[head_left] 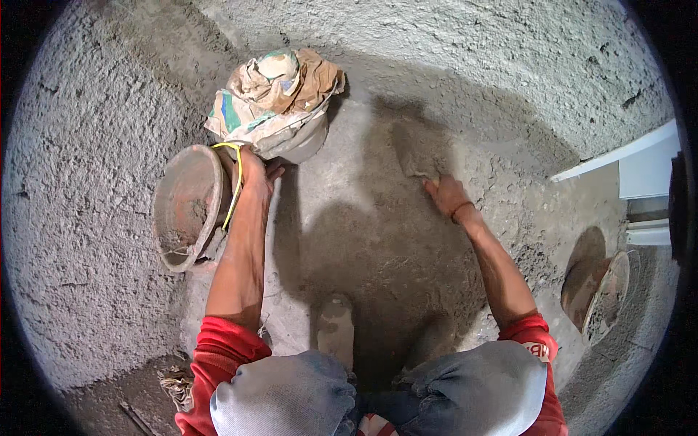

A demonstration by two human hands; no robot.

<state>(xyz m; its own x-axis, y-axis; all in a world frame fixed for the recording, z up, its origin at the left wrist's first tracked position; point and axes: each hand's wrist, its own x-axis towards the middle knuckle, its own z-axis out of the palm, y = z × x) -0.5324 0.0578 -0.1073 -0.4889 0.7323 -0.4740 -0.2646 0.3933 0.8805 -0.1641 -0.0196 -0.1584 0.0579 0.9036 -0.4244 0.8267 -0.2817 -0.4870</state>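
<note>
On the left, a round bucket (169, 207) tilts against the wall, its mouth turned to the left and grey residue inside. My left hand (254, 171) grips its outer right side; some fingers are hidden, and one or two stick out to the right. A yellow strip (237, 190) runs between my forearm and the bucket rim. My right hand (446, 195) is closed at the near end of a trowel (423, 151). Its handle is covered by my fingers, and the blade, caked in grey mortar, lies low over the floor, pointing away from me.
Beyond my left hand stands a grey tub (309, 138) topped with crumpled paper sacks (280, 91). Rough grey walls (465, 36) rise on several sides. Another bucket (607, 298) lies tipped at the right, below a white panel (647, 163). My shoe (335, 330) rests on the dusty floor.
</note>
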